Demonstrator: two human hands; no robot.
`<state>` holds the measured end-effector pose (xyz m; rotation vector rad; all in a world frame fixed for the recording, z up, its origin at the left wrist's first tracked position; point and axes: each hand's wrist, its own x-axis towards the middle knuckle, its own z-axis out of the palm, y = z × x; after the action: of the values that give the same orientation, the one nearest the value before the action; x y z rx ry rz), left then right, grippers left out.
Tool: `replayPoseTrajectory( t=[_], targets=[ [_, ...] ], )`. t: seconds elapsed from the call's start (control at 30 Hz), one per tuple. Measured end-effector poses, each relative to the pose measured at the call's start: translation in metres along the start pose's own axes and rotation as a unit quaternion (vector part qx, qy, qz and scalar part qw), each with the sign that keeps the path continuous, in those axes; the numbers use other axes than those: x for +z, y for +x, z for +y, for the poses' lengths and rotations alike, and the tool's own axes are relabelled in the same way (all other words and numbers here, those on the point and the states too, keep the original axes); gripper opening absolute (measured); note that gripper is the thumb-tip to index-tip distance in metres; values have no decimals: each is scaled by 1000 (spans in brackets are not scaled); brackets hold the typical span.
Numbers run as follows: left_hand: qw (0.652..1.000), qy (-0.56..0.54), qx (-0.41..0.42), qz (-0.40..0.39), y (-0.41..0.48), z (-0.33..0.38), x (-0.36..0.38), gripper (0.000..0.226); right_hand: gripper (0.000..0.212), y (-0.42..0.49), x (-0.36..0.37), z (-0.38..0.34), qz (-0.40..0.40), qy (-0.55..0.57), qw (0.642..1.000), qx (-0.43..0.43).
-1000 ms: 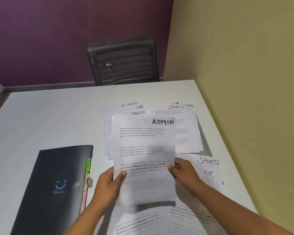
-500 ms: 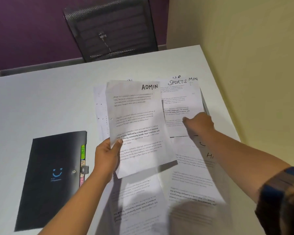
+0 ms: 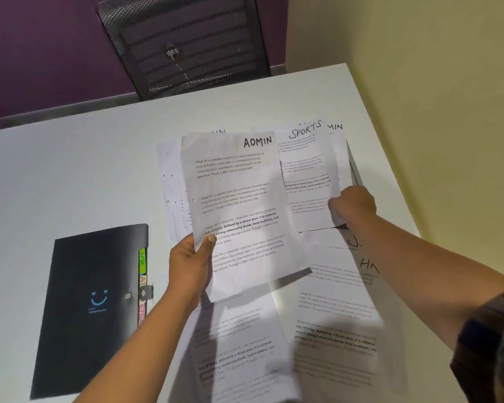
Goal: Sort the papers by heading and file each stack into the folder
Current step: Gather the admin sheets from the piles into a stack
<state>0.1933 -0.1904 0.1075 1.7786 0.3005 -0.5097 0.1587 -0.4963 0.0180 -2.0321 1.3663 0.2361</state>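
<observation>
My left hand (image 3: 191,264) grips the lower left edge of a printed sheet headed ADMIN (image 3: 239,205) and holds it above the table. My right hand (image 3: 351,206) pinches the right edge of a sheet headed SPORTS (image 3: 306,173), whose near edge is lifted off the pile beneath. More headed papers (image 3: 338,309) lie spread on the white table (image 3: 70,175) under and around both hands. A closed black folder (image 3: 90,303) with coloured index tabs on its right edge lies to the left of my left hand.
A black mesh chair (image 3: 184,45) stands beyond the table's far edge against a purple wall. A yellow wall (image 3: 434,97) runs close along the table's right side. One sheet with punched holes (image 3: 172,187) lies left of the ADMIN sheet.
My right hand let go of the ADMIN sheet, reached to the right pile and took hold of the SPORTS sheet, lifting its near edge. My left hand alone keeps the ADMIN sheet.
</observation>
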Motion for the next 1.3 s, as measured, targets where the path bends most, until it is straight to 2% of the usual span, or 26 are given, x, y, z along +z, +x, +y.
replayPoseTrajectory(
  t=[0.2, 0.37, 0.47, 0.6, 0.77, 0.83, 0.9, 1.03, 1.17, 1.3],
  targets=[
    [1000, 1, 3, -16, -4, 1, 3, 27, 52, -12, 8, -11, 9, -45, 999, 25],
    [1000, -20, 8, -7, -1, 1, -2, 26, 33, -8, 8, -15, -51, 37, 996, 64],
    [999, -40, 5, 2, 1, 3, -5, 24, 21, -9, 7, -15, -44, 127, 989, 60],
    [998, -61, 5, -2, 3, 2, -6, 26, 22, -12, 0, -12, -42, 286, 956, 55],
    [997, -79, 4, 5, 5, -2, -4, 25, 16, -11, -4, 0, -7, 344, 938, 32],
    [997, -71, 6, 4, 4, -2, -3, 25, 14, -9, -7, 5, 0, 332, 942, 42],
    [998, -66, 0, -4, 1, 2, -1, 25, 13, -6, -8, 9, -9, 262, 964, 42],
    [998, -55, 11, -16, 1, 6, 2, 27, 29, -4, -9, 14, -49, 170, 983, 46],
    [999, -38, 18, -18, 5, 1, 3, 27, 37, -9, -4, 13, 25, 77, 996, 35],
    [999, -23, 30, -8, 5, -2, 5, 27, 51, -10, 3, 8, 15, 23, 999, 47]
  ],
)
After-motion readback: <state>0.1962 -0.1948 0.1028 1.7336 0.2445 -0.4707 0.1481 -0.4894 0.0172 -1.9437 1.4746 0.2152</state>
